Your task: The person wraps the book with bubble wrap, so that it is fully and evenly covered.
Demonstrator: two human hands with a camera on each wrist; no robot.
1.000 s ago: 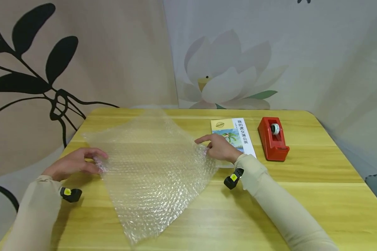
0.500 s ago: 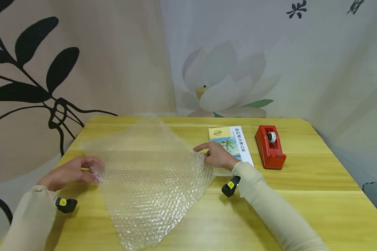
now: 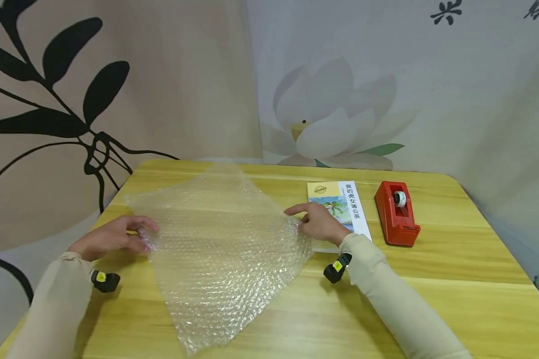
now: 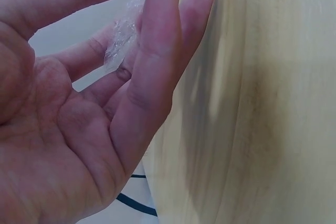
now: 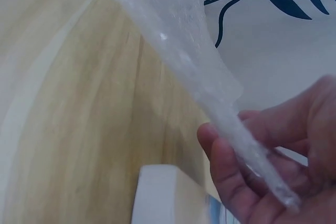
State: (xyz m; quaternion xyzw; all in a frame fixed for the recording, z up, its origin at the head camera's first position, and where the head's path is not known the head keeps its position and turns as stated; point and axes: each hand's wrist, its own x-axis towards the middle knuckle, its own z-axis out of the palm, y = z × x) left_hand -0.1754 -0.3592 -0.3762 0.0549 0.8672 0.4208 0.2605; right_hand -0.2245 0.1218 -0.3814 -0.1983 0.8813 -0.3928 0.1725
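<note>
Under your hands is the wrap (image 3: 224, 239), a thin clear plastic sheet pebbled with rows of small bubbles. It lies to the left of the book (image 3: 337, 207) as the head view has it, its right corner reaching the book's near-left part.

Your left hand (image 3: 117, 235), well left of the book, pinches the wrap's left corner, thumb on one side and forefinger on the other; the plastic puckers there. Your right hand (image 3: 322, 222), in front of the book's near-left part, holds the opposite corner, curled round a narrow gathered edge, its forefinger held out straight.

The wrap is see-through enough for yellow wood grain to show beneath. It forms a lopsided diamond: dull and hazy toward the far point, bright and glinting toward the near one, with slack edges.

The book is a flat paper block, its cover yellow, blue and white with dark lettering. To its right stands the dispenser (image 3: 396, 213), hard, glossy red and stepped, with a small white roll (image 3: 400, 199) in its recess. Smooth striped wood makes the table (image 3: 453, 259) under the book.
</note>
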